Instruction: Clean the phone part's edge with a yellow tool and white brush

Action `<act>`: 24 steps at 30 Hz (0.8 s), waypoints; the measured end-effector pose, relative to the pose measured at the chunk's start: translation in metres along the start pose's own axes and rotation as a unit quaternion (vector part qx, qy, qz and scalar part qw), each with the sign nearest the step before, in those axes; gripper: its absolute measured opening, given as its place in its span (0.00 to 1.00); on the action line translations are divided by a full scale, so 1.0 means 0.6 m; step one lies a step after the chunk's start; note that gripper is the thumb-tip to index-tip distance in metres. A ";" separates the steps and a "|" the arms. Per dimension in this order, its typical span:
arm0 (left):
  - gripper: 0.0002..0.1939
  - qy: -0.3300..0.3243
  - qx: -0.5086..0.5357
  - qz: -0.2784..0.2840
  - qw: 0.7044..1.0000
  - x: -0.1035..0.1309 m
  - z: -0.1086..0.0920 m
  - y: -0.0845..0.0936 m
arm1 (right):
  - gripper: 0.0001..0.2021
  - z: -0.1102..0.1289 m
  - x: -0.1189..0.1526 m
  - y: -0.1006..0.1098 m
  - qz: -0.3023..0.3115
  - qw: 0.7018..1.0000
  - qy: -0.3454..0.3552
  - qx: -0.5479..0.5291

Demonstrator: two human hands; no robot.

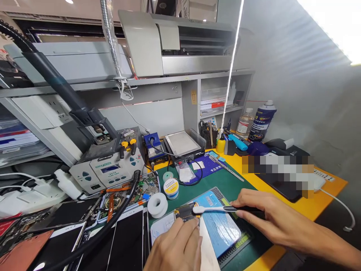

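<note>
In the head view, the right hand (265, 214) lies low over the green mat (225, 180), fingers pinched narrow around the dark handle of a toothbrush (222, 209) whose white head reaches out past the fingertips towards the left hand. The left hand (176, 246) rests just below that brush head, fingers curled close and pressing down on a small circuit board (184, 212), whose top edge shows just beyond the fingertips; whether the board is gripped or only pinned I cannot tell. Between the two hands, under the brush shaft, lies a blue card (222, 227) on a dark perforated pad (239, 241). Just beyond the left hand's fingertips sit a white tape roll (157, 205) and, a little farther off, a round tin (171, 187) with a blue and white lid. Out past the left hand's thumb side lie several dark phone screens (126, 241), a tray of phone parts (141, 190), and beyond them a grey rework station (108, 169) with its hot-air handle (56, 81) rising well away. Far beyond the right hand, at the back of the yellow bench (324, 188), stand a spray can (262, 120) and a clear bottle (244, 122)
</note>
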State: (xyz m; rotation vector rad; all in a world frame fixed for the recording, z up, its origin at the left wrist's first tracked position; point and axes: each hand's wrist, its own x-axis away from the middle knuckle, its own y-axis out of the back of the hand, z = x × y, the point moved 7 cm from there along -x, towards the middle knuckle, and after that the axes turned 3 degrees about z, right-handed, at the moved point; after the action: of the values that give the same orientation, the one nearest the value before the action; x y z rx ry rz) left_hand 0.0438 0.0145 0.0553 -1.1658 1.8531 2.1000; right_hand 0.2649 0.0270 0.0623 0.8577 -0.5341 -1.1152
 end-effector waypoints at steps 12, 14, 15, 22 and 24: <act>0.09 -0.028 -0.008 -0.021 0.999 0.001 0.000 0.001 | 0.14 0.008 -0.009 0.007 -0.031 0.999 0.001 0.009; 0.09 -0.023 -0.008 -0.024 0.999 0.001 0.000 0.002 | 0.14 0.007 -0.009 0.009 -0.038 0.999 -0.008 0.000; 0.09 -0.021 -0.007 -0.021 1.000 0.001 0.000 0.002 | 0.13 0.007 -0.008 0.008 -0.036 0.999 -0.012 -0.006; 0.09 -0.033 -0.023 -0.014 0.999 0.002 -0.002 -0.002 | 0.13 0.009 -0.004 0.009 -0.050 0.999 -0.006 0.017; 0.09 -0.033 -0.029 -0.018 0.999 0.003 -0.001 -0.002 | 0.12 0.009 -0.003 0.011 -0.054 0.998 -0.009 0.013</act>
State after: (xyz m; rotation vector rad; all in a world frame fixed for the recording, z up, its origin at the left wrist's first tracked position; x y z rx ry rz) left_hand 0.0434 0.0135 0.0533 -1.1176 1.7411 2.1603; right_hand 0.2637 0.0282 0.0709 0.9076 -0.5223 -1.2176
